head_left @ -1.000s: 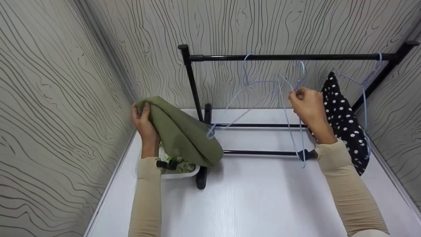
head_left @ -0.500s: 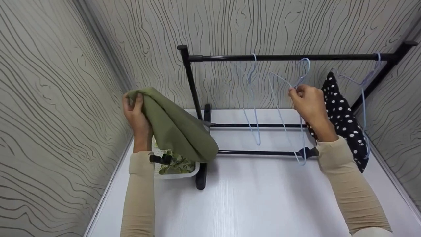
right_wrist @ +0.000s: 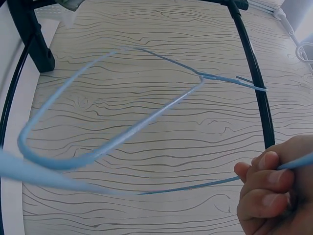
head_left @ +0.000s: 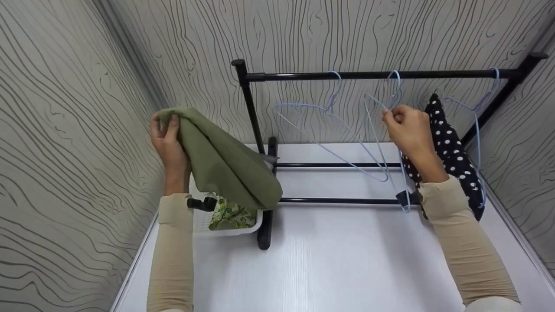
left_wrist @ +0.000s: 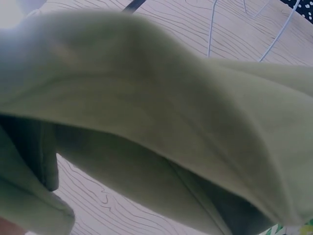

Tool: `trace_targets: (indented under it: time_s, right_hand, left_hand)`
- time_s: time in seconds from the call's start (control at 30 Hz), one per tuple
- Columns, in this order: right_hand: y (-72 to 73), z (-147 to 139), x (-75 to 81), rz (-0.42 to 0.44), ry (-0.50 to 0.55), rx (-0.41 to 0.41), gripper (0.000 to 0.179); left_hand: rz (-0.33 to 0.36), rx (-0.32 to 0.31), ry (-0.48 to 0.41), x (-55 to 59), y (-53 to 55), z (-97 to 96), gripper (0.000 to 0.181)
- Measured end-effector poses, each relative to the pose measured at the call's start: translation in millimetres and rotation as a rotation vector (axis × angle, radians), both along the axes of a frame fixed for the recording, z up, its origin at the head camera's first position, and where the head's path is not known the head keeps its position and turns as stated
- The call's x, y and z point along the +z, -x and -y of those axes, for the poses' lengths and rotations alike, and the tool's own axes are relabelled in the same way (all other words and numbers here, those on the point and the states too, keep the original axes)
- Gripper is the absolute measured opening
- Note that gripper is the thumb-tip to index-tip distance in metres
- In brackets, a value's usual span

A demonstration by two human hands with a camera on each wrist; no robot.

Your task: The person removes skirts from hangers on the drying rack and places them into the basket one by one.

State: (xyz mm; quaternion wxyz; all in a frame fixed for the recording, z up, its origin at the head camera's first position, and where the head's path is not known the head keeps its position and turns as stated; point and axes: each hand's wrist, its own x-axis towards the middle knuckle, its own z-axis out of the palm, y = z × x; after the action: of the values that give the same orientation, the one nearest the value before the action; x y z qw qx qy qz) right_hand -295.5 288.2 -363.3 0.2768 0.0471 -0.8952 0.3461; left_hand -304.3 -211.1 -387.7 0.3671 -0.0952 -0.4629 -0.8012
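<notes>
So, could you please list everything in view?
Tubular rack: one, black, across the centre
Smooth tabletop: one, white, under the rack
Thin looped hangers: three, light blue, at the rack's top
Polka-dot cloth: one, black and white, on the rightmost hanger
Plastic basket: one, white, by the rack
Leaf-patterned cloth: one, green, in the basket
Plain cloth: one, olive green, partly hiding the basket
Wood-grain walls: three, pale grey, around the tabletop
Unclear item: one, white, right wrist view
Long sleeves: two, beige, left and right
Small clip-like part: one, black, left sleeve
Left hand: one, bare, gripping the plain cloth
Right hand: one, bare, pinching the middle hanger
</notes>
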Motion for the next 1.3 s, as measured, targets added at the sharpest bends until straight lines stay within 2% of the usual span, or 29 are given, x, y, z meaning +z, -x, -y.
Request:
trace_targets:
  time_s: [0.33, 0.63, 0.93, 1.13, 1.3]
  right_hand:
    - [0.1, 2, 3.8, -0.017, -0.001, 0.011, 0.034]
    - [2.4, 5, 15.0, 0.003, -0.002, 0.001, 0.037]
    - [5.3, 9, 18.5, -0.035, -0.007, 0.024, 0.034]
    - [10.4, 11, 16.2, -0.022, 0.002, 0.005, 0.033]
    - [15.6, 12, 11.9, -0.030, 0.002, 0.001, 0.032]
  left_hand:
    - [-0.006, 0.041, 0.037, 9.3, 1.5, 15.0, 0.011]
    - [-0.020, 0.053, 0.058, 17.1, 2.4, 30.8, 0.014]
    - [-0.028, 0.056, 0.063, 22.0, 4.9, 41.1, 0.013]
    - [0.058, 0.075, 0.084, 17.6, 8.4, 45.9, 0.017]
    - [0.152, 0.088, 0.138, 4.0, 9.8, 47.5, 0.021]
